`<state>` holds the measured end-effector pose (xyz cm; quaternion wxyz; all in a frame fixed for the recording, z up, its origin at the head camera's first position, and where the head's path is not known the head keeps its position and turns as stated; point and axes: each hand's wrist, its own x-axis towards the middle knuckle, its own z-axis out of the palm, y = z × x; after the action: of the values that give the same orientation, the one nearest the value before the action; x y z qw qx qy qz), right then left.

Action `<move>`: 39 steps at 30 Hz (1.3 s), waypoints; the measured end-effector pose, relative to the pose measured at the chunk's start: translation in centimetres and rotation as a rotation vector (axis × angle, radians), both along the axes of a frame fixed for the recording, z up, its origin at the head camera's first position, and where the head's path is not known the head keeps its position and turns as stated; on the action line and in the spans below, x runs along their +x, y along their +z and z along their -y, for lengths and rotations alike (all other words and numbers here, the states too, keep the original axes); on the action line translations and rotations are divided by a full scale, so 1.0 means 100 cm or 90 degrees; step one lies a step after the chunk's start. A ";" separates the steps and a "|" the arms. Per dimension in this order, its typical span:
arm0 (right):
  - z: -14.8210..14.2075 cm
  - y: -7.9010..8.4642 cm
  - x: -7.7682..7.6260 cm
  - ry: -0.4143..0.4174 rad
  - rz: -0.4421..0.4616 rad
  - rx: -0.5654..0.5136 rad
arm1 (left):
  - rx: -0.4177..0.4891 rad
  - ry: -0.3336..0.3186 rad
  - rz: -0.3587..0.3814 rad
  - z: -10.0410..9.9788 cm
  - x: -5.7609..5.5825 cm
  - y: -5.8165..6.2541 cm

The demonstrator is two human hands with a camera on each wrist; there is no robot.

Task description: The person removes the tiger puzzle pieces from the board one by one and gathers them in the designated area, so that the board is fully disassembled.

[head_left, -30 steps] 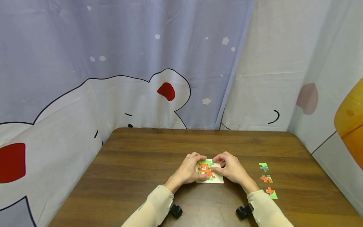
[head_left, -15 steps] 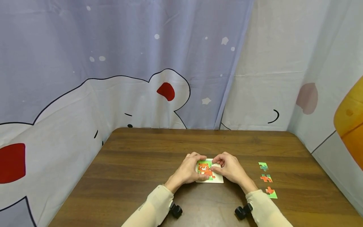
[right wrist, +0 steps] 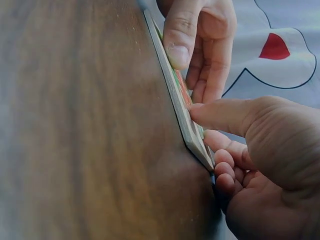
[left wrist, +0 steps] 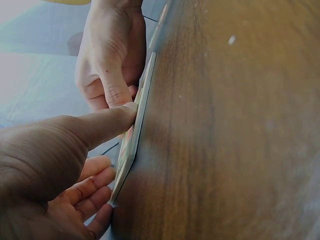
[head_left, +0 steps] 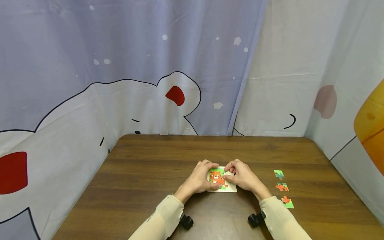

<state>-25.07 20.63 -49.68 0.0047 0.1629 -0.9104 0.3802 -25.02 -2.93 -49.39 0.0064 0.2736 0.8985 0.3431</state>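
Observation:
A puzzle board [head_left: 230,188] with a pale frame lies on the table, showing an orange tiger on green. Its right side is bare of pieces. My left hand [head_left: 198,178] grips the board's left side, thumb on the front part of the picture and fingers at the back edge. My right hand [head_left: 243,176] is bent over the right half, thumb and forefinger at a puzzle piece [head_left: 223,171] in the upper part of the picture. In the right wrist view, the right thumb [right wrist: 220,114] touches the board's face, with the other fingers curled near its far edge.
Several loose items lie right of the hands: a green-and-teal puzzle piece [head_left: 279,174], an orange one [head_left: 282,187] and an orange-and-green one [head_left: 288,202]. The brown wooden table [head_left: 144,186] ends at a printed curtain [head_left: 135,100] at the back.
The right hand has shifted slightly to the left along the picture. The left hand keeps its grip, and the loose pieces lie as before. The head view has tilted a little.

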 end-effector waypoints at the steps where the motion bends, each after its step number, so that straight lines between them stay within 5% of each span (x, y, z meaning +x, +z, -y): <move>1: 0.000 0.000 0.000 0.004 -0.002 0.006 | 0.000 0.000 0.000 0.000 0.000 0.000; 24: -0.004 0.002 -0.002 0.034 0.005 -0.024 | -0.002 -0.002 -0.006 0.000 -0.001 0.000; 39: -0.005 0.001 -0.005 -0.008 -0.016 -0.045 | -0.001 -0.005 0.004 0.000 0.001 0.002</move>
<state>-25.57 21.10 -49.60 0.0247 0.1616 -0.8972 0.4103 -24.94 -2.93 -49.18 0.0104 0.2759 0.8978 0.3433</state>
